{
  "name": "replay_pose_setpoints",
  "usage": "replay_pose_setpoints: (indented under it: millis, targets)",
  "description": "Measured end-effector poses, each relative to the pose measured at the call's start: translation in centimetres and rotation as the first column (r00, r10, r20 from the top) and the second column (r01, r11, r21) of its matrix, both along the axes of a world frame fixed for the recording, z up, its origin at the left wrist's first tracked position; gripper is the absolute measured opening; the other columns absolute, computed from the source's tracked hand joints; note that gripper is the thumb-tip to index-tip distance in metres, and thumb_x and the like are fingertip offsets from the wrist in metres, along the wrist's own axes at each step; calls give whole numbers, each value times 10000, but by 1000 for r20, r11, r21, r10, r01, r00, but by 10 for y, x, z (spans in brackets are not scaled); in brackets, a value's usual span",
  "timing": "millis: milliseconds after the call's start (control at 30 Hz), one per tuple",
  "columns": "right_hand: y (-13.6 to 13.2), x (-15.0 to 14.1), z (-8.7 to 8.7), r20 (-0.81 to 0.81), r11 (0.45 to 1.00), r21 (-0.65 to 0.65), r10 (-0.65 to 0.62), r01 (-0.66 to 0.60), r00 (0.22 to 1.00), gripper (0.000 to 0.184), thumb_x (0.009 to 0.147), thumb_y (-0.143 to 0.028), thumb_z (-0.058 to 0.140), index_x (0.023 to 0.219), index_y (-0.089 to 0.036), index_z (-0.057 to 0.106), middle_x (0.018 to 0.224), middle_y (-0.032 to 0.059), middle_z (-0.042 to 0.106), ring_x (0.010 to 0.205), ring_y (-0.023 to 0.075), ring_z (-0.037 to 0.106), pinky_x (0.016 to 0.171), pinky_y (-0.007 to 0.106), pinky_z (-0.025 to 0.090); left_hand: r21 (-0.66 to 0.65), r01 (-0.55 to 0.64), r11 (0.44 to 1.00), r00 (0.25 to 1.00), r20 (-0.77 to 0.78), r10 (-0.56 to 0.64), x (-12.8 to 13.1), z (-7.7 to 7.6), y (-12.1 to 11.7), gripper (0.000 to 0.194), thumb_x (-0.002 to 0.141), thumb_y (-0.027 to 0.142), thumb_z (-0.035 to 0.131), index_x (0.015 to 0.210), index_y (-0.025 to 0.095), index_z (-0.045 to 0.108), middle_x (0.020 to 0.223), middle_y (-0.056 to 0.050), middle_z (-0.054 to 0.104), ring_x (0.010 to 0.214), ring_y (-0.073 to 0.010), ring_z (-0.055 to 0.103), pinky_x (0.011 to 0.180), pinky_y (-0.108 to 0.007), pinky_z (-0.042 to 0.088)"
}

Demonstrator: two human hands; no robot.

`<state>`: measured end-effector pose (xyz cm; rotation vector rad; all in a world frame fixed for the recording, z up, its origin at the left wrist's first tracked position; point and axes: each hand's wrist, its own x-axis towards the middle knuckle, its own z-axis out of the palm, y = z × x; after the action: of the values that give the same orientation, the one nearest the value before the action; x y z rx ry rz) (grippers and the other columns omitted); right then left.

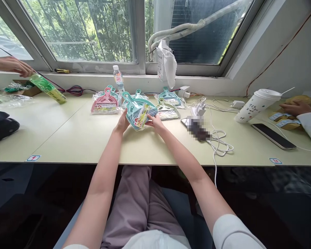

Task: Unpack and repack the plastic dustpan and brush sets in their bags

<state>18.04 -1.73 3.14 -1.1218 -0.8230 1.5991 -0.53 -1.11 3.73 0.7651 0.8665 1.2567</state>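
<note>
Between my two hands is a teal dustpan and brush set [134, 108] in clear wrap, tilted above the table, with a yellow printed label [142, 117] on its front. My left hand [122, 122] is closed on its left edge. At the lower right edge, the fingers of my right hand [156, 123] grip the same set. Other wrapped sets lie just behind: a pink set [106, 103] to the left, an olive-green set [168, 110] to the right, and a teal set [172, 98] beyond that. More teal ones are partly hidden.
A clear bottle [118, 79] stands behind the sets. White cables [220, 145], a paper cup [259, 103] and a phone [273, 136] are on the right, near another person's hand [297, 108]. At left, another person's hand [15, 66] holds a green bottle [48, 88].
</note>
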Motion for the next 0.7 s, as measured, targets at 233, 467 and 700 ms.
replay_pose_setpoints:
  millis: [233,467,700]
  targets:
    - [2,2,2,68,999,-39,28,-25,997,109,841,-187,678,864,-134,586,678,51,686,595,154,684,665,295,622,6,-245,970,969,42,244,-1,-13,16,473,1016,414,283,1098,135,656,1050,-91,704,1075,-198,636,1024,-343,466]
    - [-5,-6,5,50,996,-86,42,-37,998,174,806,-204,728,898,-130,599,621,33,676,596,148,688,642,264,621,0,-326,945,925,204,319,-1,-10,13,512,1010,471,243,1245,193,604,1088,-68,702,1078,-205,643,1024,-387,475]
    - [-9,-13,9,88,996,-76,45,-38,995,92,863,-129,630,787,-148,582,601,5,663,548,105,654,584,212,587,-54,-379,924,877,297,377,0,-2,7,609,983,569,180,1358,228,518,1236,-108,635,1126,-231,617,1027,-447,453]
